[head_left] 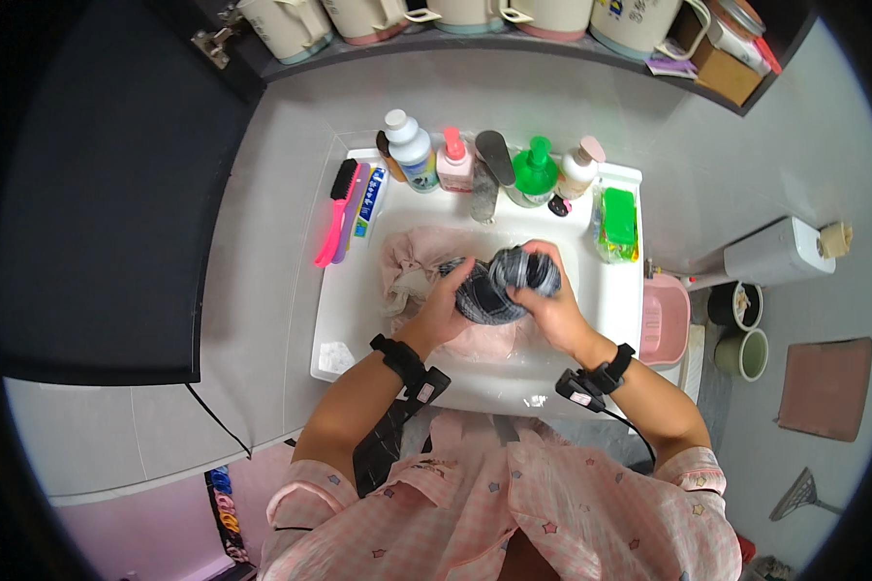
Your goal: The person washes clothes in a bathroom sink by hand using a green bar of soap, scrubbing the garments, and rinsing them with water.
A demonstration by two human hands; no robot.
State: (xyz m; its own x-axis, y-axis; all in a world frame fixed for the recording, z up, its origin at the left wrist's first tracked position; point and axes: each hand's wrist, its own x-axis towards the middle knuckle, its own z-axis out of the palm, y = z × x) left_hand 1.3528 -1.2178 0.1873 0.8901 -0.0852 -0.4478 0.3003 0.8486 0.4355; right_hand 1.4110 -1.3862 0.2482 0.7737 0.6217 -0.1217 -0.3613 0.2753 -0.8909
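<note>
Head view: a black, white and grey plaid cloth (484,293) is bunched up over the middle of the sink, partly blurred. Both hands grasp it, the left hand (444,308) closed on its left end and the right hand (555,308) wrapped about the rolled right part. Below them the white sink (341,315) holds a pale pink cloth (426,244) spread in its bowl, with a cream cloth (409,290) bunched at the left; how deep any water lies I cannot tell. White ceramic separates the right hand from the right edge, and the near edge runs just in front of the person's shirt (484,484). Along the far ledge stand a white bottle (412,155), a pink pump bottle (454,169), the faucet (486,200), a green pump bottle (534,179) and a cream pump bottle (577,172). A pink brush (337,218) lies on the left edge; a green packet (619,218) sits at the far right corner. Beyond the right edge is a pink basin (667,315), then a black bin (717,305) with pale scraps inside. Cups (368,17) line the far shelf (446,42) overhead, and a dark cabinet door (116,223) bounds the left.
</note>
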